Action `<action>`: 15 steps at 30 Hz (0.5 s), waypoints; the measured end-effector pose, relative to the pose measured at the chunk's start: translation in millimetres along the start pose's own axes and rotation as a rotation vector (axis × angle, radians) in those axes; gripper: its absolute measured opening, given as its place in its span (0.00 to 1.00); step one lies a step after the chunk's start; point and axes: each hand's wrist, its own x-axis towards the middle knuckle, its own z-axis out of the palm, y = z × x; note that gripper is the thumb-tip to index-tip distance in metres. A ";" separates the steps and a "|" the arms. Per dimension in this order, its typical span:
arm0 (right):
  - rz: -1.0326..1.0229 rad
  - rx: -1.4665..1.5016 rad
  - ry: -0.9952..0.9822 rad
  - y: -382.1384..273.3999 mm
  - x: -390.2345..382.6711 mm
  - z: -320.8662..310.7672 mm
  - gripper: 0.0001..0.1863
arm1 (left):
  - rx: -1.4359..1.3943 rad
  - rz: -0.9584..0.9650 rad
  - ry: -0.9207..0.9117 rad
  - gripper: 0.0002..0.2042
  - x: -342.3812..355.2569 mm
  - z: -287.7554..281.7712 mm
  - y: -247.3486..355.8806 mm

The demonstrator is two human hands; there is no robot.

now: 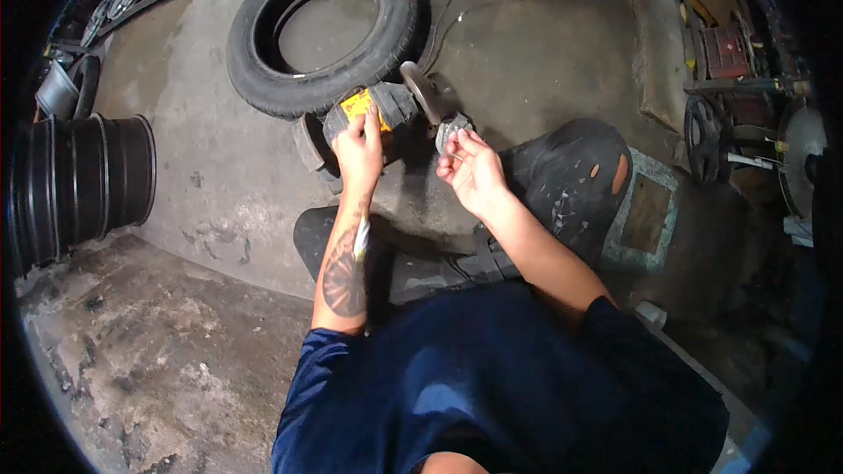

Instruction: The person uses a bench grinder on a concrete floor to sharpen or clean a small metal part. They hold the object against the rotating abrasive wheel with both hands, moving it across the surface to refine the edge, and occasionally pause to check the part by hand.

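Between my legs on the floor stands a dark bench grinder (399, 105) with a yellow label (356, 105) on its housing. My left hand (360, 145) holds the housing from above, its index finger stretched over the label and the others curled. A round grinding wheel or guard (309, 145) shows at the grinder's left end. At the right end is a grey round part (452, 127), and my right hand (474, 167) is against it with fingers bent in a pinch. What those fingertips grip is too small to make out. A curved metal piece (420, 88) rises beside that part.
A tyre (255, 79) lies flat just beyond the grinder. Black wheel rims (83, 180) are at the left. A cable (439, 22) runs back from the grinder. Shelving with a red box (724, 51) and a fan (799, 158) line the right side.
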 end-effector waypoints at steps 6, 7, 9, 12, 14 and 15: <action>0.058 -0.047 0.271 75.1 53.6 -10.0 0.08 | 0.270 0.300 0.172 0.16 37.8 15.8 -37.1; 0.013 -0.014 0.292 79.6 62.3 -24.1 0.07 | 0.285 0.341 0.173 0.15 39.3 26.3 -42.2; -0.009 -0.049 0.317 83.0 67.4 -30.1 0.07 | 0.327 0.375 0.195 0.14 40.0 29.1 -49.5; -0.075 -0.059 0.359 81.8 77.6 -42.6 0.08 | 0.252 0.382 0.183 0.14 42.7 31.1 -44.8; -0.099 -0.076 0.374 80.5 79.5 -38.8 0.09 | 0.248 0.379 0.189 0.14 42.9 27.9 -48.0; -0.095 -0.075 0.379 79.6 80.5 -37.0 0.09 | 0.240 0.382 0.199 0.13 42.9 26.8 -49.2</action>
